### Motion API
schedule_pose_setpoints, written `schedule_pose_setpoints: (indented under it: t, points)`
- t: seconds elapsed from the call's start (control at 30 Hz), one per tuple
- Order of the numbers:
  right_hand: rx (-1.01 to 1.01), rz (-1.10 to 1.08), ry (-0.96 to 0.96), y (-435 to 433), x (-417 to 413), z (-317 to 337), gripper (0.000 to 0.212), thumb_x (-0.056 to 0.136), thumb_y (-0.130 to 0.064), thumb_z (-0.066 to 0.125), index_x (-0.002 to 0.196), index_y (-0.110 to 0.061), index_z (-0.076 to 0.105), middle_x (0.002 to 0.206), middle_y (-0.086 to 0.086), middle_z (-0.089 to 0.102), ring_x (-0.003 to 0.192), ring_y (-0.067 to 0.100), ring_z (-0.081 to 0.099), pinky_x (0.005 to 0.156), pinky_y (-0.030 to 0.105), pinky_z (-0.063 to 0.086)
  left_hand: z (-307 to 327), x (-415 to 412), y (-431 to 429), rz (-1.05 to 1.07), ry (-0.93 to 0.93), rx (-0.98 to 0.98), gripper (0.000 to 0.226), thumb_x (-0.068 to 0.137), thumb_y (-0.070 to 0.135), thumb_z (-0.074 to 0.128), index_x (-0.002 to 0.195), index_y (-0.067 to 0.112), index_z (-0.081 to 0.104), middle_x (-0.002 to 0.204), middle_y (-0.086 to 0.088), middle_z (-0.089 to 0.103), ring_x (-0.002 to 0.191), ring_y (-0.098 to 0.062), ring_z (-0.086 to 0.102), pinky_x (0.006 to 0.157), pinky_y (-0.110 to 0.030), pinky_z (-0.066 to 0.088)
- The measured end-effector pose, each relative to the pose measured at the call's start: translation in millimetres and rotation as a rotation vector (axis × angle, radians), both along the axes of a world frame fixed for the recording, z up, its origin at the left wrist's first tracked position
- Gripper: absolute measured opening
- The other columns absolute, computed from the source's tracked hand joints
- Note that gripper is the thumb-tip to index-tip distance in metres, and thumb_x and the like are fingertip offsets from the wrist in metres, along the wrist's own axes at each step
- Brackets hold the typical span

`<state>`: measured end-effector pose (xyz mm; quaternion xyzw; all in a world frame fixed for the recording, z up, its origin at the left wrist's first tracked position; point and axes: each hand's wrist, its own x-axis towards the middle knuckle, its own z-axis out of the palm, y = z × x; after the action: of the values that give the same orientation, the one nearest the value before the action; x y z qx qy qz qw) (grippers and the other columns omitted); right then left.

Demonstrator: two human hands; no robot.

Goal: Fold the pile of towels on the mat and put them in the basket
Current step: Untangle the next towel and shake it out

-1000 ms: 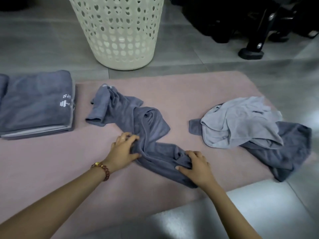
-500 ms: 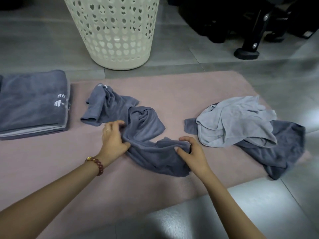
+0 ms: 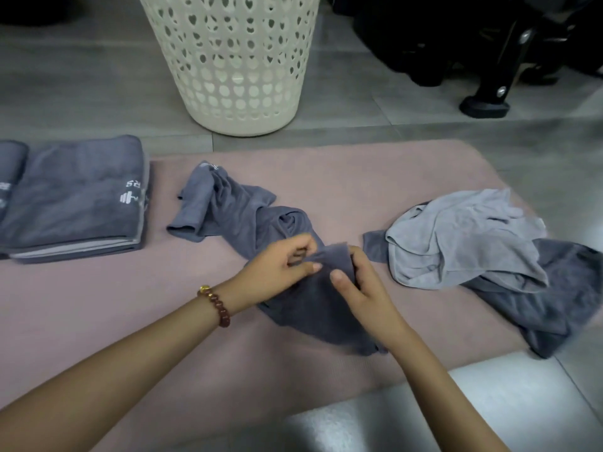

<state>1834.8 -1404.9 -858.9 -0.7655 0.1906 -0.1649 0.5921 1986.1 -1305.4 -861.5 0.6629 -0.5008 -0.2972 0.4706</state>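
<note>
Left hand (image 3: 277, 272) and right hand (image 3: 362, 288), close together, pinch one edge of the towel (image 3: 241, 210) on the mat (image 3: 130, 305), bare near-left; the basket (image 3: 235, 60) top is cut off.

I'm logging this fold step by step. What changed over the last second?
Both hands came together: the left hand slid right and the right hand moved left along the dark towel, now pinching one raised edge between them. The folded towels, the unfolded pile and the basket stayed put.
</note>
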Motion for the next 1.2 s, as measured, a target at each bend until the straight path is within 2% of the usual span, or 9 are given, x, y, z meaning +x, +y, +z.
schedule_pose_setpoints:
  t: [0.1, 0.37, 0.6, 0.7, 0.83, 0.97, 1.03, 1.13, 1.2]
  points:
    - [0.012, 0.098, 0.156, -8.9, -4.8, -3.1, 0.06, 0.075, -0.016, 0.077, 0.123, -0.019, 0.042, 0.112, -0.017, 0.057, 0.099, -0.008, 0.057, 0.078, 0.013, 0.047, 23.5, 10.1, -4.5, 0.174, 0.215, -0.147, 0.014, 0.085, 0.018, 0.05, 0.076, 0.016, 0.04, 0.066, 0.007, 0.04, 0.06, 0.003, 0.038, 0.058, -0.013, 0.032]
    - [-0.254, -0.13, 0.496, -21.9, -18.5, -62.3, 0.034, 0.077, -0.006, 0.068, 0.099, -0.023, 0.048, 0.077, -0.014, 0.054, 0.066, -0.003, 0.05, 0.058, 0.012, 0.038, 37.4, 50.9, 10.5, 0.463, 0.332, -0.136, 0.016, 0.091, 0.023, 0.055, 0.081, 0.013, 0.047, 0.077, -0.01, 0.05, 0.075, -0.014, 0.051, 0.07, -0.029, 0.041]
    - [-0.005, -0.44, 0.152, -17.1, -5.9, -68.9, 0.007, 0.086, -0.01, 0.052, 0.09, -0.012, 0.058, 0.085, -0.005, 0.061, 0.077, 0.002, 0.058, 0.071, 0.015, 0.046, 37.0, 71.2, 39.4, 0.512, 0.252, -0.024, 0.026, 0.099, 0.015, 0.041, 0.081, 0.02, 0.059, 0.077, 0.017, 0.061, 0.072, 0.013, 0.055, 0.068, -0.001, 0.038]
    - [0.203, -0.451, 0.203, -24.1, -1.7, -65.9, 0.009, 0.095, -0.007, 0.047, 0.101, -0.007, 0.053, 0.094, 0.003, 0.06, 0.087, 0.023, 0.061, 0.07, 0.036, 0.057, 29.8, 84.3, 51.9, 0.497, 0.184, 0.001, 0.021, 0.098, 0.009, 0.041, 0.092, -0.002, 0.059, 0.085, -0.003, 0.058, 0.078, -0.002, 0.053, 0.073, -0.013, 0.041]
    - [0.319, -0.396, 0.194, -20.8, 2.5, -63.0, 0.01, 0.096, -0.005, 0.045, 0.104, -0.01, 0.048, 0.1, 0.014, 0.058, 0.074, 0.017, 0.059, 0.048, 0.024, 0.052, 19.5, 87.6, 58.7, 0.603, 0.166, -0.054, 0.023, 0.098, 0.015, 0.043, 0.092, -0.004, 0.055, 0.084, -0.008, 0.057, 0.076, -0.007, 0.052, 0.069, -0.017, 0.041]
    - [0.656, -0.331, -0.039, -20.8, -5.7, -63.2, 0.053, 0.07, -0.024, 0.078, 0.116, -0.022, 0.05, 0.103, 0.005, 0.067, 0.09, 0.014, 0.067, 0.07, 0.022, 0.055, 18.4, 89.1, 60.1, 0.687, 0.207, -0.089, 0.019, 0.099, 0.019, 0.043, 0.086, 0.018, 0.057, 0.084, 0.001, 0.06, 0.078, -0.005, 0.054, 0.073, -0.015, 0.044]
    - [0.562, -0.25, -0.016, -26.7, -9.3, -61.3, 0.075, 0.063, -0.018, 0.084, 0.127, -0.025, 0.045, 0.112, 0.001, 0.063, 0.098, 0.009, 0.064, 0.075, 0.017, 0.052, 19.2, 93.2, 61.7, 0.754, 0.251, -0.119, 0.018, 0.099, 0.022, 0.044, 0.089, 0.02, 0.058, 0.088, 0.002, 0.062, 0.083, -0.008, 0.055, 0.076, -0.019, 0.045]
    - [0.068, -0.23, 0.105, -31.6, -7.5, -55.0, 0.07, 0.074, 0.024, 0.056, 0.127, -0.019, 0.039, 0.109, -0.006, 0.053, 0.086, -0.008, 0.059, 0.071, 0.009, 0.046, 20.6, 94.2, 62.4, 0.842, 0.262, -0.146, 0.018, 0.098, 0.023, 0.043, 0.087, 0.023, 0.057, 0.086, 0.006, 0.061, 0.084, -0.008, 0.055, 0.071, -0.018, 0.046]
    - [-0.167, -0.295, 0.135, -33.5, -5.5, -56.7, 0.06, 0.074, 0.022, 0.055, 0.122, -0.014, 0.046, 0.102, -0.003, 0.056, 0.085, -0.003, 0.058, 0.07, 0.006, 0.044, 20.2, 92.0, 62.1, 0.838, 0.23, -0.147, 0.016, 0.099, 0.024, 0.042, 0.091, 0.021, 0.056, 0.088, 0.007, 0.061, 0.083, -0.005, 0.056, 0.07, -0.017, 0.047]
